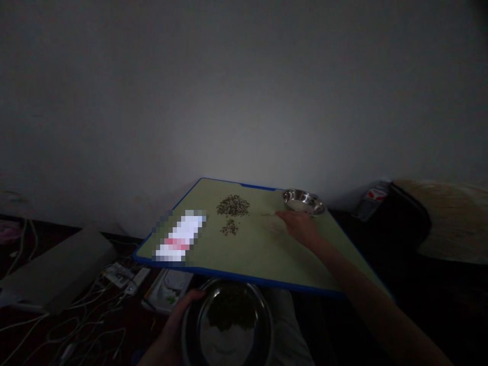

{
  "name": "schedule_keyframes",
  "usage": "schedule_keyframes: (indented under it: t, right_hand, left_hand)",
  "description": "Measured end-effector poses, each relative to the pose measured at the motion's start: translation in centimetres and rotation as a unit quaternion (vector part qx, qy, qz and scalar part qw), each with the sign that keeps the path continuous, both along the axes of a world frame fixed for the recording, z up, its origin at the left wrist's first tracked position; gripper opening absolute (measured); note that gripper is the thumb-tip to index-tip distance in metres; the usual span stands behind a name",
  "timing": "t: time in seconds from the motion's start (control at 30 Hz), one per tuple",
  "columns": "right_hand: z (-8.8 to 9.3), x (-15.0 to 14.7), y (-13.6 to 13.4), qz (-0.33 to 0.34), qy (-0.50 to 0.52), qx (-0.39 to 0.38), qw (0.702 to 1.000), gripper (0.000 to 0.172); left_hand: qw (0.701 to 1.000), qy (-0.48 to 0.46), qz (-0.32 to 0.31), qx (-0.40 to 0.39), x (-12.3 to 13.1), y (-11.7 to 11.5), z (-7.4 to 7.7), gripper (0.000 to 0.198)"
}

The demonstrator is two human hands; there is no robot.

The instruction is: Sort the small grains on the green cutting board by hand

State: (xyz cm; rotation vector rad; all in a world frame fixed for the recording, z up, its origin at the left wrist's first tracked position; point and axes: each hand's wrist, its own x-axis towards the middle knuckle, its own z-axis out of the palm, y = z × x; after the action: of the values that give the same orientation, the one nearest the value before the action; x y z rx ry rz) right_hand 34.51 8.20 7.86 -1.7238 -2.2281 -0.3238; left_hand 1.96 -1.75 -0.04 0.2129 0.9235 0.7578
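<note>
Grey wall (244,101) stands behind a green bench (236,254), a round bowl (267,323) sits clamped in the left hand (173,325) by its near edge, and the right hand (300,227), nearer the speckled pile (233,206) on its left, has its grip pinched on a thin stick (269,214) pointing sideways toward that pile.

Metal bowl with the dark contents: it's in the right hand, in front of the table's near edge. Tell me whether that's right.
Not quite: the head view shows the metal bowl in the left hand. It is in front of the near edge of the table, as you said.
</note>
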Motion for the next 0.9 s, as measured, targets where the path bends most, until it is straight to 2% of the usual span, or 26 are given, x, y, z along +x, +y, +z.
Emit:
schedule_keyframes:
  t: [0.1,0.23,0.3,0.43,0.63,0.7,0.77,0.83,0.9]
  right_hand:
    - [0.8,-1.2,-0.2,-0.051,0.076,0.011,0.996,0.035]
    - [0.9,-2.6,0.2,-0.06,0.231,-0.114,0.964,0.034]
    - [0.7,-2.9,0.5,-0.069,0.238,-0.153,0.957,0.034]
    - [0.4,-2.5,0.8,-0.101,0.174,-0.141,0.969,0.029]
    - [0.9,-0.6,0.3,-0.122,0.237,-0.167,0.949,0.032]
    - [1.4,0.0,-0.3,-0.139,0.191,-0.142,0.961,0.031]
    - [1.8,0.4,-0.9,-0.16,0.086,-0.083,0.98,0.027]
    - [1.8,0.5,-1.2,-0.179,0.001,-0.042,0.983,0.027]
    - [1.6,0.2,-1.3,-0.186,-0.03,-0.04,0.981,0.029]
  left_hand:
    - [0.999,0.038,-0.002,0.007,0.2,-0.1,0.6,0.025]
    - [0.999,0.039,-0.003,0.012,0.5,-0.1,1.0,0.032]
    - [0.999,0.045,-0.001,0.014,0.6,0.0,1.0,0.033]
    - [1.0,0.02,-0.007,0.006,0.5,0.0,0.7,0.034]
    - [1.0,0.009,-0.012,-0.008,0.2,0.0,0.4,0.032]
    - [1.0,0.022,-0.004,-0.012,0.3,0.0,0.4,0.033]
    - [0.999,0.043,-0.001,-0.009,0.5,0.0,0.5,0.034]
    - [0.998,0.061,0.002,-0.005,0.6,0.0,0.3,0.034]
    - [0.999,0.047,-0.003,0.001,0.6,0.0,0.0,0.033]
